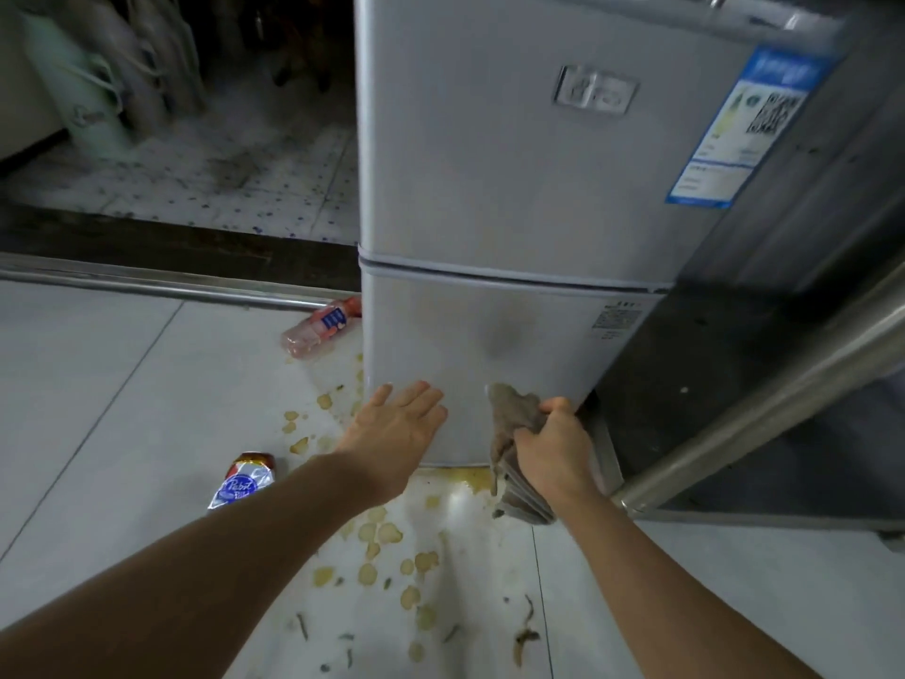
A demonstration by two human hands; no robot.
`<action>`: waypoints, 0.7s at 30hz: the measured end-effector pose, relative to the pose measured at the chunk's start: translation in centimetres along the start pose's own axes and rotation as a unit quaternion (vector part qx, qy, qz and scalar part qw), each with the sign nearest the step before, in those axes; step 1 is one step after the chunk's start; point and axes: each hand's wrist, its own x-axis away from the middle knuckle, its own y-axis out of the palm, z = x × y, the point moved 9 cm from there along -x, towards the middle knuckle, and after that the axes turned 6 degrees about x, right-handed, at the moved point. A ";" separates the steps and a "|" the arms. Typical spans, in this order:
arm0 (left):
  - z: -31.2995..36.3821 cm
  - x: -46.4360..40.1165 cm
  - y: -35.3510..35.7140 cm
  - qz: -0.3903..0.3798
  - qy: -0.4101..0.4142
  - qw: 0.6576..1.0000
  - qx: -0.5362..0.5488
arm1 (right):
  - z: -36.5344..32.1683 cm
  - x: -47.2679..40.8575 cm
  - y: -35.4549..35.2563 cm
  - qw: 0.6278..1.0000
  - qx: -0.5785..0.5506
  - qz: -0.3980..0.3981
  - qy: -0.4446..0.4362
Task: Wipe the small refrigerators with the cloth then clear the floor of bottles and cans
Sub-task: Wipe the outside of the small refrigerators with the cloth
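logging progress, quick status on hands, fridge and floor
Left hand open, flat on fridge. Right hand grips cloth at lower door. Can and bottle on floor.

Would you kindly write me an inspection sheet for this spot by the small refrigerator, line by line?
Surface: pale tiled floor, stained with yellowish spill spots and scraps.
Job's things: silver refrigerator, smudge on lower door; grey cloth at its lower right corner; can and pink bottle lying on the floor.
Clutter: spill spots in front of the refrigerator.
Grippers: left hand open, flat on the lower door; right hand grips the cloth.
Cables: nothing seen.
Surroundings: metal rack at right; door track behind.
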 end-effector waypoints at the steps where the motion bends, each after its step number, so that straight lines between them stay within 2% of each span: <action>1: -0.2 0.5 -1.2 -0.003 -0.010 1.000 0.010 | -0.9 0.7 -1.0 1.000 0.000 -0.001 0.000; 7: -0.2 4.5 -10.3 -0.025 -0.043 0.997 0.051 | -7.4 4.4 -8.6 0.999 0.025 -0.021 -0.007; 16: -1.7 9.4 -26.9 -0.014 -0.043 0.994 0.101 | -20.1 7.9 -20.6 0.999 0.024 -0.032 0.001; 21: -4.2 10.3 -35.7 0.006 -0.028 0.993 0.113 | -26.8 8.2 -25.6 1.000 0.014 -0.009 -0.008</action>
